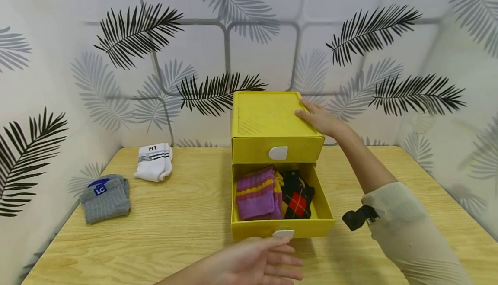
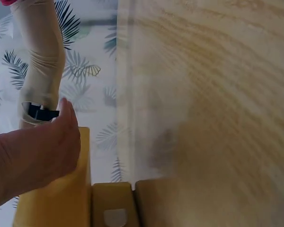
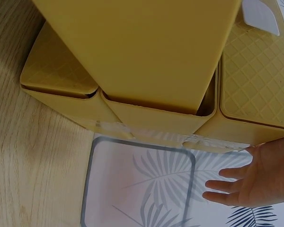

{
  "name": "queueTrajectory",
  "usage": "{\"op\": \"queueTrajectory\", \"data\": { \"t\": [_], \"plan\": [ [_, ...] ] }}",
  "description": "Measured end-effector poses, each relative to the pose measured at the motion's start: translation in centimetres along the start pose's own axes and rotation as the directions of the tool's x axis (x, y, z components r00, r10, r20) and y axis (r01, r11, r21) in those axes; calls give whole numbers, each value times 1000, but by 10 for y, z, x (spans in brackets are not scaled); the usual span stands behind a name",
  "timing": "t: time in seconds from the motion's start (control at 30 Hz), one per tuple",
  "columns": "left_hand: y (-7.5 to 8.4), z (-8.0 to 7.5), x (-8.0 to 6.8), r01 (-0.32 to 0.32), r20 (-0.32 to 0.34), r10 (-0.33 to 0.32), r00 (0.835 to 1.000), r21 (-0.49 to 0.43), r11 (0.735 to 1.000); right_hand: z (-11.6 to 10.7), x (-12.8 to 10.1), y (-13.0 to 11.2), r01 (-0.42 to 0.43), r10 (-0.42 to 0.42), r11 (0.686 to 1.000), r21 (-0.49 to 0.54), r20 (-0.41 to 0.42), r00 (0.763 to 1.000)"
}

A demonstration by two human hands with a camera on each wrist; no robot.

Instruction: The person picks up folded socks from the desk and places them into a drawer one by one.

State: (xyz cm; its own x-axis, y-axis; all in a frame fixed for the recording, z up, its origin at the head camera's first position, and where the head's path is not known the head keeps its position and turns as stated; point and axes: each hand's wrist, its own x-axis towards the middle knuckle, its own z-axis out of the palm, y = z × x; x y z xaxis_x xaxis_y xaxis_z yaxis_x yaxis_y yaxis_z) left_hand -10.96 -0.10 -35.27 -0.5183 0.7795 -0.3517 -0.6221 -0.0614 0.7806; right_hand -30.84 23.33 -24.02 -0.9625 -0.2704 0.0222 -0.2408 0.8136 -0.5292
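While the lower drawer of the yellow drawer box stands pulled out toward the person, the left hand hovers just in front of it, fingers straight and spread, holding nothing; the fingertips sit right below the drawer's white handle, and whether they touch it I cannot tell. Up top, the right hand lies flat on the box's lid at its right rear corner, fingers relaxed and extended, pressing down rather than gripping. The box sits at the back middle of the wooden table, hard against the palm-leaf wall. The upper drawer is closed, its white handle flush at the front. Inside the open drawer: a purple sock with yellow stripes on the left, a black argyle sock with red diamonds on the right, the two touching. There's bare table between the drawer front and the near edge, and wide open wood to the left. Far left, a grey folded sock lies near the table's edge, and a white folded sock rests behind it, well apart from the box.
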Motion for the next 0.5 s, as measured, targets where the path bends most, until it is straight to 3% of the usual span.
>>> {"op": "queueTrajectory", "data": {
  "t": [0.1,0.23,0.5],
  "plan": [
    [-5,-2,10,-31,-78,22,997,-114,993,0,-1,0,-4,4,1000,-1,9,1000],
    [-8,-4,16,-61,-124,37,992,-188,980,0,-2,-1,-9,8,1000,5,24,1000],
    [-2,-3,20,-98,-190,71,979,-140,985,-2,-1,1,-4,4,1000,11,11,1000]
  ]
}}
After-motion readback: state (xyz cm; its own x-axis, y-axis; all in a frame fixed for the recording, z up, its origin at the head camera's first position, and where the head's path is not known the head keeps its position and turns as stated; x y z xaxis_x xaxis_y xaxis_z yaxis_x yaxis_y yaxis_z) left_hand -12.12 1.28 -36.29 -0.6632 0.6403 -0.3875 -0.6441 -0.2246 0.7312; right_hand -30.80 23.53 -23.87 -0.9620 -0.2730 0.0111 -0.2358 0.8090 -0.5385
